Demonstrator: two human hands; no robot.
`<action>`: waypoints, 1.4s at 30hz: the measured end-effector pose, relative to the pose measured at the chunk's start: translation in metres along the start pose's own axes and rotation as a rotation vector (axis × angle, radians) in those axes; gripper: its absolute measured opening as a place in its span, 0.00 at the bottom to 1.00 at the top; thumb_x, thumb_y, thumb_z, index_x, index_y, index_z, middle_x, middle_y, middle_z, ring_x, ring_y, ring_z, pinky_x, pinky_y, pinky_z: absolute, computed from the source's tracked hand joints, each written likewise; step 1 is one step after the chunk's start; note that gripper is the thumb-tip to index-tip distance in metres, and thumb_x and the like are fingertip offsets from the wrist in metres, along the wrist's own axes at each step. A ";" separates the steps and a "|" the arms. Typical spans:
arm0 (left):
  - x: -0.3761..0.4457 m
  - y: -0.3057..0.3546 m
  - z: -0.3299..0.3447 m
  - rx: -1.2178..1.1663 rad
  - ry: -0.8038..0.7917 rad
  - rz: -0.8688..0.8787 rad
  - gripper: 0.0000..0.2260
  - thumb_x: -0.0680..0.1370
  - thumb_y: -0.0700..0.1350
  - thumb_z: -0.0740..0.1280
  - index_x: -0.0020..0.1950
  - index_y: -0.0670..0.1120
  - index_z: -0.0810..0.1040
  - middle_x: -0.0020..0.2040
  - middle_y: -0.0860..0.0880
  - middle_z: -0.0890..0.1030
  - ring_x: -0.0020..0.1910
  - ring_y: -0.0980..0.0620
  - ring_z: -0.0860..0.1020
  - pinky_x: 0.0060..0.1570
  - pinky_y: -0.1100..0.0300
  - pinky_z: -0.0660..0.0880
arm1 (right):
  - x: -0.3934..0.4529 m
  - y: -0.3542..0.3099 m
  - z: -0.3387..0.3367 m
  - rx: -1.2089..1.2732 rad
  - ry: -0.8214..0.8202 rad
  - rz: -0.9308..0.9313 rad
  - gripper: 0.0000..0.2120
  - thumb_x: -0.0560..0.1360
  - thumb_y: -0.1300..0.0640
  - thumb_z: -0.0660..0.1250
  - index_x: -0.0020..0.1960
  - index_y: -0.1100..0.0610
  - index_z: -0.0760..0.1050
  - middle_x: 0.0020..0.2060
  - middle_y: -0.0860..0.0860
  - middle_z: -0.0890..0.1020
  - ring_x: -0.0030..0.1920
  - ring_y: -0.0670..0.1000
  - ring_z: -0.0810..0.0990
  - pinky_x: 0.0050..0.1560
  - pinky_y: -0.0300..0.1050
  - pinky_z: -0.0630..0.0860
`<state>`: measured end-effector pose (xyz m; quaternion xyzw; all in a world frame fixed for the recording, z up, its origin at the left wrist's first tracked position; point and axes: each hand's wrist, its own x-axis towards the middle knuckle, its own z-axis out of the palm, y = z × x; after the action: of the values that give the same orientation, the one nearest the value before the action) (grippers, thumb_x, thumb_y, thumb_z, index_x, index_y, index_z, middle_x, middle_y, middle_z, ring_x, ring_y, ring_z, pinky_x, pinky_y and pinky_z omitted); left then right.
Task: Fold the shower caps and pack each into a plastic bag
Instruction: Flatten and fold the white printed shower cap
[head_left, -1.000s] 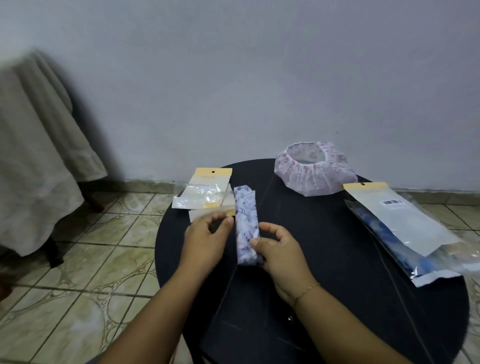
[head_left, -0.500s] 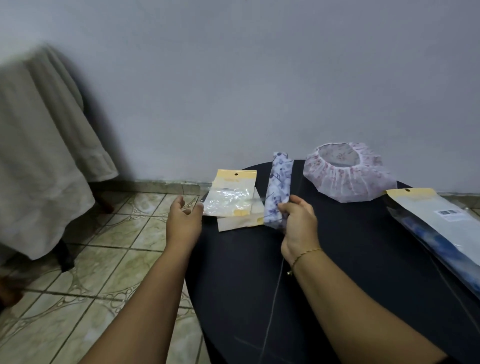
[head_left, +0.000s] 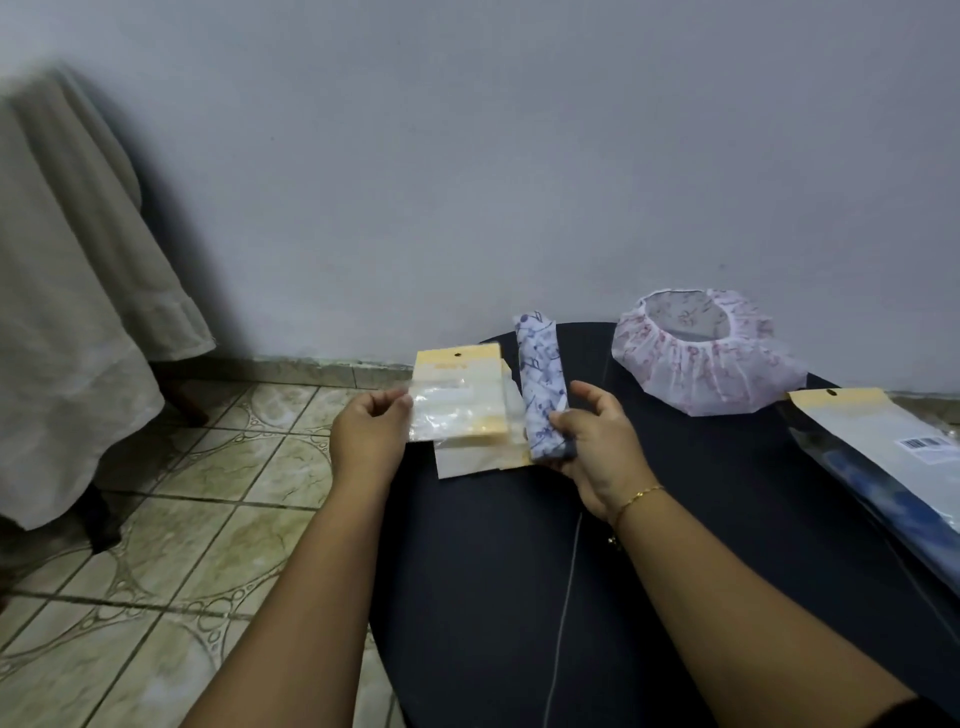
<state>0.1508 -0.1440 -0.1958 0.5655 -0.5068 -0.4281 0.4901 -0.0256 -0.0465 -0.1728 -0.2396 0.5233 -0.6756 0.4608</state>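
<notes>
1. Here, the right hand (head_left: 597, 441) grips the folded cap (head_left: 543, 395) at its near end; soft and light, it may spring open unless kept squeezed.
2. The left hand (head_left: 371, 434) pinches the slippery top bag (head_left: 460, 410), just left of the cap, by its edge.

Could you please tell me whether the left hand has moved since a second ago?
Yes. The left hand has gone left, off the folded cap, and now pinches the top bag at the table's left edge.

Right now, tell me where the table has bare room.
Free: the dark table between both forearms, and right of the right hand, below the pink cap. Crowded: far-left edge with plastic bags, right edge with packed bags.
</notes>
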 end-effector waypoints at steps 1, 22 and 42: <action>0.000 0.002 0.001 -0.017 0.037 0.013 0.01 0.76 0.46 0.68 0.46 0.52 0.78 0.47 0.52 0.82 0.45 0.53 0.79 0.48 0.57 0.75 | -0.001 0.001 -0.002 0.008 0.005 -0.007 0.20 0.76 0.70 0.59 0.63 0.54 0.66 0.48 0.53 0.79 0.45 0.55 0.80 0.49 0.58 0.78; -0.107 0.063 0.036 0.170 -0.030 0.778 0.07 0.78 0.41 0.63 0.51 0.53 0.71 0.56 0.69 0.75 0.41 0.61 0.77 0.38 0.67 0.69 | -0.066 -0.026 -0.061 0.057 0.187 -0.041 0.19 0.74 0.69 0.62 0.62 0.56 0.71 0.52 0.56 0.80 0.48 0.54 0.81 0.42 0.49 0.78; -0.206 0.002 0.054 0.623 -0.759 0.985 0.17 0.73 0.58 0.52 0.45 0.53 0.77 0.65 0.63 0.72 0.63 0.65 0.69 0.50 0.74 0.65 | -0.177 -0.064 -0.186 -0.197 0.121 0.080 0.08 0.76 0.65 0.63 0.55 0.59 0.75 0.49 0.60 0.81 0.35 0.59 0.82 0.21 0.39 0.73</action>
<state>0.0727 0.0535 -0.2043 0.1949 -0.9399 -0.1587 0.2310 -0.1182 0.2001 -0.1478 -0.2212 0.6230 -0.6153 0.4293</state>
